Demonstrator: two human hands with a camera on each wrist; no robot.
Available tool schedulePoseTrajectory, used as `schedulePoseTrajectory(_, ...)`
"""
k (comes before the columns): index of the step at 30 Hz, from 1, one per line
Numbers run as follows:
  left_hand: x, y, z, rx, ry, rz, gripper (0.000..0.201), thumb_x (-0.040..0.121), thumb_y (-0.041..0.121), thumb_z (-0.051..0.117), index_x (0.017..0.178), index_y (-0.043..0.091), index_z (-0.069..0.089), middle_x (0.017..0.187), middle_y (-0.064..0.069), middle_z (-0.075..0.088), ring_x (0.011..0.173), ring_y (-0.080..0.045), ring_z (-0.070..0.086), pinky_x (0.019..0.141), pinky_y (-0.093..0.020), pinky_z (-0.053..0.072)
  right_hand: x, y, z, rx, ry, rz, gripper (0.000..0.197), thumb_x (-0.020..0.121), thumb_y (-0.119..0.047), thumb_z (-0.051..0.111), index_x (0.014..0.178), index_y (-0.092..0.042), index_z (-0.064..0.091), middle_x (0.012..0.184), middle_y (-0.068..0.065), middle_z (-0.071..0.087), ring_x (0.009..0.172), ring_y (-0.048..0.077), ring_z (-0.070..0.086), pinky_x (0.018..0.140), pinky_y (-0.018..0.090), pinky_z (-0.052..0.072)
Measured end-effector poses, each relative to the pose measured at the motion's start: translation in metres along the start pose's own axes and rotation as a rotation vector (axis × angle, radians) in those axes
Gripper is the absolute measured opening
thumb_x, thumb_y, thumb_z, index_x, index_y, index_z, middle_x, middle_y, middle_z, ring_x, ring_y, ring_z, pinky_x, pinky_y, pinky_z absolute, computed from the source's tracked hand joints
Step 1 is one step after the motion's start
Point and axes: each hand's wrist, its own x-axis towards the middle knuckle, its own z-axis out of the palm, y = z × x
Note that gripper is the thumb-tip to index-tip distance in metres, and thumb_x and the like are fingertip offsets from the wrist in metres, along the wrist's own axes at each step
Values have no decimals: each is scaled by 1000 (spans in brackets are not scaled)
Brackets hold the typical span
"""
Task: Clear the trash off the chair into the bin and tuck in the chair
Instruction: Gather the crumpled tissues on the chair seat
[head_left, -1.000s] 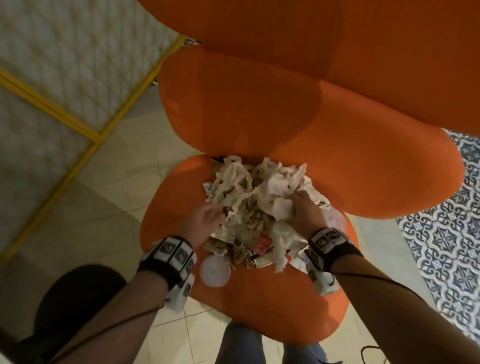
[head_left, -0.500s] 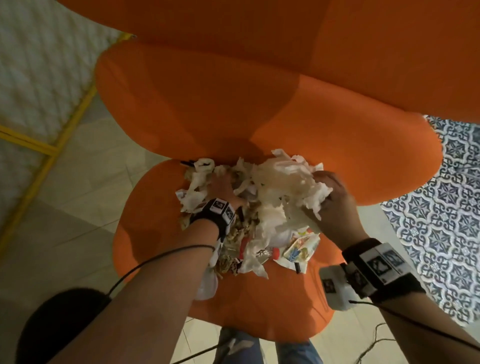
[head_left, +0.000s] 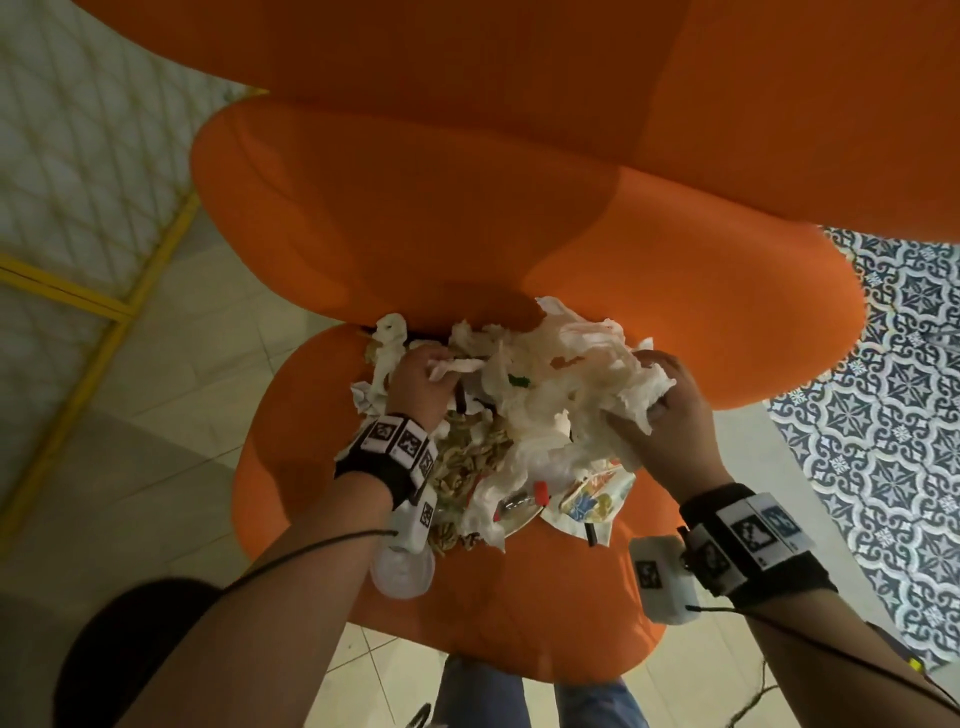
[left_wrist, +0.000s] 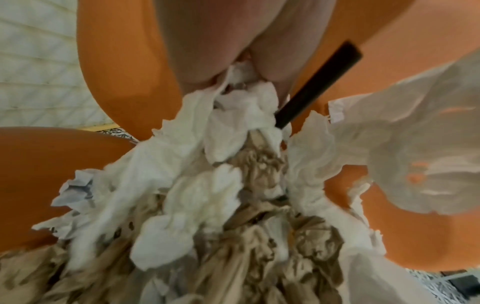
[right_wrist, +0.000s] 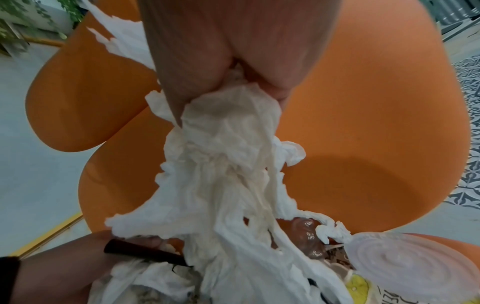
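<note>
1. My left hand (head_left: 418, 387) and right hand (head_left: 657, 415) each clutch tissues in the trash (head_left: 519, 431), which lies mid-seat on the chair (head_left: 467, 613).
2. Nothing binned yet, I judge; the chair is not tucked.

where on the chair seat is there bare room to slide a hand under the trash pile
Bare orange seat lies along the front edge, below the pile, and on the left side beside the left hand. The middle and back are crowded with crumpled napkins, which the right hand also grips.
</note>
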Motion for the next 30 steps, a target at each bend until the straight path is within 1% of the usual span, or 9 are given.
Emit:
schedulePoseTrajectory(3,-10,10,-1,38,91,126,21,88,11,59,109,11,56,122,-11,51,111,-26,52,87,-27,42,-1,1,-8,60,28,-4,48,59,-47,68,102,-33,54,112,13,60,99,29,59,83,42,50)
schedulePoseTrajectory(6,-12,30,12,134,59,260,31,83,12,65,111,10,52,125,-11,41,110,-22,49,86,-21,39,-3,10,-16,71,69,-2,43,61,-46,66,100,-33,55,109,12,60,97,30,59,83,48,51)
schedulePoseTrajectory(11,9,46,73,649,-271,258,89,67,53,73,138,22,30,146,-12,20,134,-32,29,100,-47,42,-4,28,-22,21,101,52,46,62,-44,65,100,-18,60,104,6,58,95,27,58,83,47,51)
schedulePoseTrajectory(16,23,44,105,786,-227,171,65,78,41,69,132,21,41,141,-15,29,130,-36,31,102,-47,37,-5,37,-23,-9,77,125,59,61,-50,63,103,-9,63,106,6,58,96,23,59,83,41,51)
schedulePoseTrajectory(19,25,44,95,636,-233,198,37,88,18,56,125,15,53,134,-14,42,123,-32,42,104,-41,37,-8,32,-23,10,69,100,54,63,-49,63,102,-13,63,109,7,59,96,24,59,81,41,53)
schedulePoseTrajectory(21,20,49,75,430,-102,205,32,87,5,53,119,7,56,128,-14,50,117,-31,49,100,-38,41,-9,27,-21,43,71,92,44,62,-48,63,99,-25,59,111,7,59,98,26,59,81,45,53)
schedulePoseTrajectory(24,13,57,26,118,165,44,37,85,0,56,121,5,51,126,-4,49,112,-21,51,89,-30,42,-4,15,-14,107,67,72,31,62,-46,65,89,-37,55,109,1,58,101,28,59,84,50,51)
schedulePoseTrajectory(26,15,50,-7,53,328,-88,41,84,-5,54,122,8,49,131,-11,47,114,-27,51,89,-30,43,2,8,-7,132,63,19,31,64,-45,65,91,-32,59,107,-2,56,102,26,57,86,45,49)
schedulePoseTrajectory(30,31,19,-37,177,193,-373,44,91,7,51,133,-3,43,134,-24,47,122,-37,48,96,-37,41,13,7,12,137,-3,-20,43,64,-47,68,98,-22,62,110,-2,57,101,16,57,84,37,51)
